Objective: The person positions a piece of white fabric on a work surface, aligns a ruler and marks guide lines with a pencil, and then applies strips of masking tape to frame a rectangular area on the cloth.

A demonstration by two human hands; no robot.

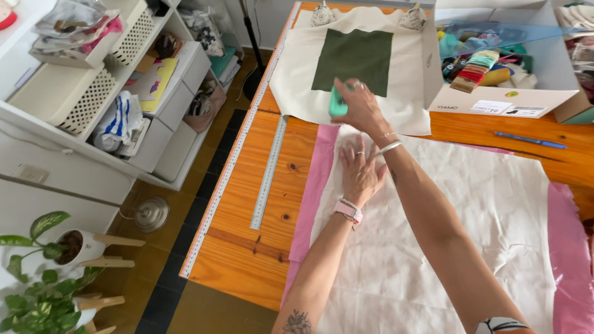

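The right hand [362, 110] has its fingers clamped on a small teal object [337, 102] above the cream cloth's [408, 111] near edge. The left hand [360, 174], fingers spread, presses flat on white fabric [470, 210]; bare bench [291, 167] lies leftward beside a metal ruler [268, 173].

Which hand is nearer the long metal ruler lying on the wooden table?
Left hand, flat on the cream fabric sheet right of the long metal ruler. Right hand is farther up, gripping a small teal object.
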